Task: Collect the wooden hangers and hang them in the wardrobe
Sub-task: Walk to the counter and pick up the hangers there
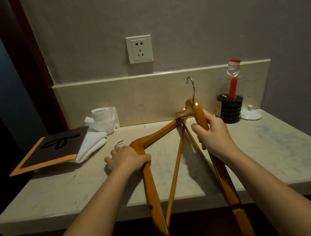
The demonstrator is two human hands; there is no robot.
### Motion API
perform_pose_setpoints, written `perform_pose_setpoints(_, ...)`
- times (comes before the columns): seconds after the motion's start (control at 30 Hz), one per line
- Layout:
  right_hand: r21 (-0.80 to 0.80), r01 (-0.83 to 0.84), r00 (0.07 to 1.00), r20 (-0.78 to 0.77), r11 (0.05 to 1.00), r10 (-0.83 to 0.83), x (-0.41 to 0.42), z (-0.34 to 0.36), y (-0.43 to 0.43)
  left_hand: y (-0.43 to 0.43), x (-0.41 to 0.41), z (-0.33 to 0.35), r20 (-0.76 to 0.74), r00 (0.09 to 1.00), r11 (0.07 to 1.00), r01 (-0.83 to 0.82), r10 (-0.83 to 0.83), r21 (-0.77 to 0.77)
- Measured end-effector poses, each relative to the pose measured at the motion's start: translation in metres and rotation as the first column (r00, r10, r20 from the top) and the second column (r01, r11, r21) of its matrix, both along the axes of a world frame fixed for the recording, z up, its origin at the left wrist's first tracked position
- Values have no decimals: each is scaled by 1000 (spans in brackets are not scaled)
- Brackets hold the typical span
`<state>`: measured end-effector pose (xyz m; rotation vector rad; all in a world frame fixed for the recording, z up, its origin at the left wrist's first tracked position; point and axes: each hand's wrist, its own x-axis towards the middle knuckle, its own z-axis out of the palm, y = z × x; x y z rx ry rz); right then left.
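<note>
Left fingers (115, 152) curled tight over the bend of hanger one (158, 133), thumb clamped on the near side; left hand (128, 157) grips it at the neck, its wire hook (119, 143) poking out past the knuckles. We see this hanger lying flat on the counter (273, 151), mid-counter, with one arm running toward the back edge and the other sticking out over the front edge.

Right fingers (196, 129) wrapped fully round the upper arm of hanger two (225, 178); right hand (212, 134) holds it just below the neck. Hanger two stands raised off the counter, hook (192, 87) up, long arm dropping past the front edge. Near the counter's back edge the two hangers cross or touch; we cannot tell which.

Counter, back left: toilet roll (105, 116), white towel (91, 144), and a dark folder (52, 151) with orange trim hanging over the left end. Counter, back right: clear bottle (232, 80) with a red cap standing in a black holder (231, 111), white lid (251, 114) just beside it. Above the counter, a wall socket (139, 49).
</note>
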<state>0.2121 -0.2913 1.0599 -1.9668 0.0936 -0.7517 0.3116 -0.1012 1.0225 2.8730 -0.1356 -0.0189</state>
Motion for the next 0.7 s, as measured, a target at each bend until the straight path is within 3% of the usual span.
perform_pose_setpoints(0.13, -25, -17, 1000, 2, 1000, 17, 5, -2, 5, -1, -1, 7, 18, 998, 999, -52, 52, -7)
perform_pose_setpoints(0.27, -65, 3, 1000, -17, 998, -5, 13, -10, 3, 3, 9, 7, 32, 990, 955, -123, 136, -270)
perform_pose_setpoints(0.37, -40, 8, 998, -56, 999, -11, 16, -15, 0, 4, 10, 16, -51, 989, 778, -141, 139, -613)
perform_pose_setpoints(0.47, -21, 51, 996, -75, 999, -52, 15, -14, -1, 7, -1, 29, -88, 996, 579, -89, 30, -810)
perform_pose_setpoints(0.57, 23, 78, 996, -34, 997, -78, 8, -9, -4, 12, -17, 35, -153, 984, 395, -106, -89, -912)
perform_pose_setpoints(0.7, 138, 61, 998, -10, 988, -60, -7, -5, -14, 24, -32, 40, -283, 929, 232, -228, -239, -945)
